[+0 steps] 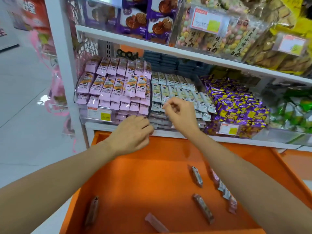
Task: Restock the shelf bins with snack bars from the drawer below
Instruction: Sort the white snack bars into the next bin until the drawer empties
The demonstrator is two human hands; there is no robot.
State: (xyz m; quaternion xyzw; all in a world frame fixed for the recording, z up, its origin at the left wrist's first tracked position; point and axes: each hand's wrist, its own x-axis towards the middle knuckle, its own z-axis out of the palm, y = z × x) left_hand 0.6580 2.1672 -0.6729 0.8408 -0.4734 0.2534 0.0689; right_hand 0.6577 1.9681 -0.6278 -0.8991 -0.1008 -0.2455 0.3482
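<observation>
Above the orange drawer (143,174), right hand (180,114) curls empty fingers; left hand (133,132) fingers unclear.

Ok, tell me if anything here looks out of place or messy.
Only in the orange drawer: a few loose snack bars lie scattered at different angles rather than in rows. The pink bars in the shelf bin look neatly stacked.

Orange drawer (152,166); pink bars (111,85); purple-and-yellow packets (236,105).
</observation>
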